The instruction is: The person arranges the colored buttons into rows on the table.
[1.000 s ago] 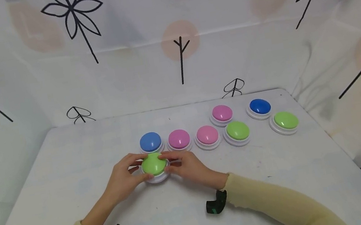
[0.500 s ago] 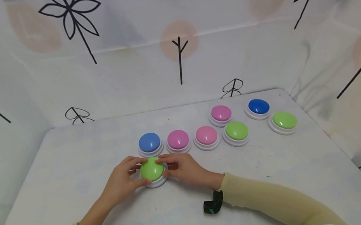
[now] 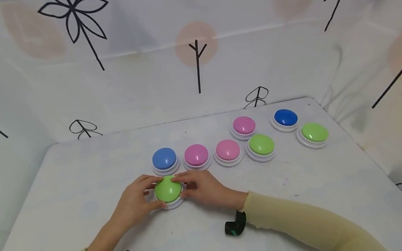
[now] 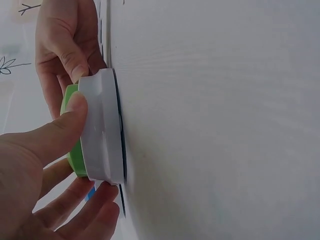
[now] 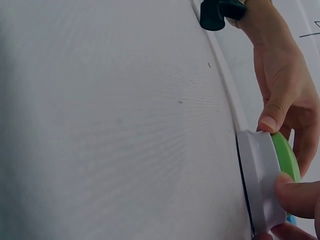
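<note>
A green push button (image 3: pixel 167 189) with a white round base sits in front of the light blue push button (image 3: pixel 164 159), dome upward. My left hand (image 3: pixel 132 202) grips it from the left, thumb at the near side and fingers at the far side. From the right, my right hand (image 3: pixel 207 188) pinches the same button between thumb and fingers. In the left wrist view the white base (image 4: pixel 102 130) lies level with the table, with a thin dark line beneath it. The right wrist view shows both thumbs on the button's near side (image 5: pixel 262 175).
Right of the light blue button, a row continues with a magenta button (image 3: pixel 196 156), a pink one (image 3: pixel 228 151) and a green one (image 3: pixel 261 145). Behind stand another pink button (image 3: pixel 244 126) and a dark blue one (image 3: pixel 285 118). A further green button (image 3: pixel 314 133) is far right.
Both hands have drawn the green button slightly toward me, away from the light blue one, mostly in the first half second. The view has shifted a little; the other buttons stay put.
</note>
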Motion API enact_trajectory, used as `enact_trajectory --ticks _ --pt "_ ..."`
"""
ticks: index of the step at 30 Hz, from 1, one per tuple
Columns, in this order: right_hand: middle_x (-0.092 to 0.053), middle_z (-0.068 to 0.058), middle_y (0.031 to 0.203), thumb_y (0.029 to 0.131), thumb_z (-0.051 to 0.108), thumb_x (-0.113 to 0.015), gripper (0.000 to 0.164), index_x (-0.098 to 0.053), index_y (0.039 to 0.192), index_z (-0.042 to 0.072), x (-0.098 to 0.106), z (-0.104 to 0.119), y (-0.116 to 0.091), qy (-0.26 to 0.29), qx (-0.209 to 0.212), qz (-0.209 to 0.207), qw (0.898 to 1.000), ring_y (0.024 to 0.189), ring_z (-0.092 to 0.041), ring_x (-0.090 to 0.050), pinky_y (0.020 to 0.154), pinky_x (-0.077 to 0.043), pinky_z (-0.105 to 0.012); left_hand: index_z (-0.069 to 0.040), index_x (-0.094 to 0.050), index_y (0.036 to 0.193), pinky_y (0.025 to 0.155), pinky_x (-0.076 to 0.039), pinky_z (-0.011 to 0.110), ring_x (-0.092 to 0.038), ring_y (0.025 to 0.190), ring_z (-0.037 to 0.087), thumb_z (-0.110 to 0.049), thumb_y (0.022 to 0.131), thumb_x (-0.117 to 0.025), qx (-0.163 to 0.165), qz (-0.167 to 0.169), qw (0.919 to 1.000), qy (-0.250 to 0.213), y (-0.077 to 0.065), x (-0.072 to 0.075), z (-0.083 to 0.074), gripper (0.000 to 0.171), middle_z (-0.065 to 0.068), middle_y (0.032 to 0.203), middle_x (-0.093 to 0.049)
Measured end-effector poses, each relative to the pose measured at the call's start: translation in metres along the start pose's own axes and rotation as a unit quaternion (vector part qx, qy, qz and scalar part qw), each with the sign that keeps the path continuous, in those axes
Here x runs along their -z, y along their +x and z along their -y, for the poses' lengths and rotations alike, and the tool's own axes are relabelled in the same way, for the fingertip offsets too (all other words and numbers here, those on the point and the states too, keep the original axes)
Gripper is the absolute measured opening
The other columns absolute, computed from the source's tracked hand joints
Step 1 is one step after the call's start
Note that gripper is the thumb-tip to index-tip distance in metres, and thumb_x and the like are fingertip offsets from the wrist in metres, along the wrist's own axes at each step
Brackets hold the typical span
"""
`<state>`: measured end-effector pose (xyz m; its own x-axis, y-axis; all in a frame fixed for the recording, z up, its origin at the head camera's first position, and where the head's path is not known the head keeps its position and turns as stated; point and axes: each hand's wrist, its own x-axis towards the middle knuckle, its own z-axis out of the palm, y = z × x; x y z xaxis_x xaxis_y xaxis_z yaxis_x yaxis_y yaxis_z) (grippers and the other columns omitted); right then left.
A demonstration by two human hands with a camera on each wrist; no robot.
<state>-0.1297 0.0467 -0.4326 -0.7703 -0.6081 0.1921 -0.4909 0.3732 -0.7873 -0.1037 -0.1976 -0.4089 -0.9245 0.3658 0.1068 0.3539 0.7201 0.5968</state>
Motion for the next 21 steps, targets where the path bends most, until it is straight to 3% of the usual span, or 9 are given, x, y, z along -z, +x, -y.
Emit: enact_trajectory --ticks 9,21 --pt "-0.065 0.001 0.129 0.087 0.011 -0.078 0.053 -0.062 0.138 0.015 0.0009 0.0017 0.0004 -0.014 -0.007 0.015 1.0 0.111 -0.011 -0.06 0.092 -0.049 -0.019 -0.008 -0.065 0.128 0.083 -0.058 0.04 -0.066 0.102 0.026 -0.024 0.067 -0.094 0.0 0.005 0.9999 0.016 0.0007 0.0015 -0.0039 0.069 0.005 0.114 -0.063" --pt "-0.065 -0.001 0.126 0.088 0.006 -0.076 0.052 -0.061 0.138 0.012 0.0027 0.0019 0.0005 0.021 -0.008 0.024 0.999 0.112 -0.013 -0.06 0.093 -0.049 -0.019 -0.009 -0.065 0.129 0.084 -0.057 0.041 -0.066 0.102 0.024 -0.024 0.067 -0.094 -0.004 0.015 0.9997 0.018 0.0033 0.0058 -0.0056 0.07 0.003 0.111 -0.063"
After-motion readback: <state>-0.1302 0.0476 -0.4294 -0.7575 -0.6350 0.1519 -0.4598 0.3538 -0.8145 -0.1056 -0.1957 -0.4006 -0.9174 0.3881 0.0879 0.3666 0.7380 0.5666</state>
